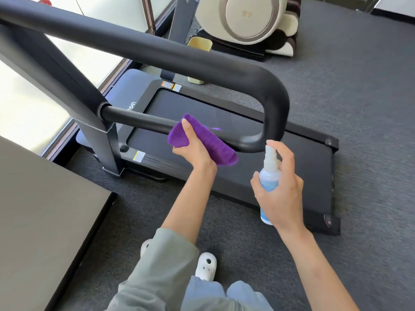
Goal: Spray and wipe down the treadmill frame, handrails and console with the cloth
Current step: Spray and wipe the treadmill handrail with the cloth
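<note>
A black treadmill stands on the carpet, with its belt deck (258, 176) low and a thick looped handrail (179, 57) rising over it. My left hand (193, 147) grips a folded purple cloth (215, 144) wrapped against the lower bar of the handrail (139, 120). To the right, my right hand (280, 187) holds a small clear spray bottle (269, 176) of pale blue liquid upright. Its index finger rests on the nozzle, which sits just under the rail's bend (269, 122).
A dark table corner (56, 209) fills the lower left. A cream massage chair (247, 19) stands at the back, and windows (27, 104) run along the left. Grey carpet (370, 108) lies right of the treadmill. My white shoe (205, 267) is below.
</note>
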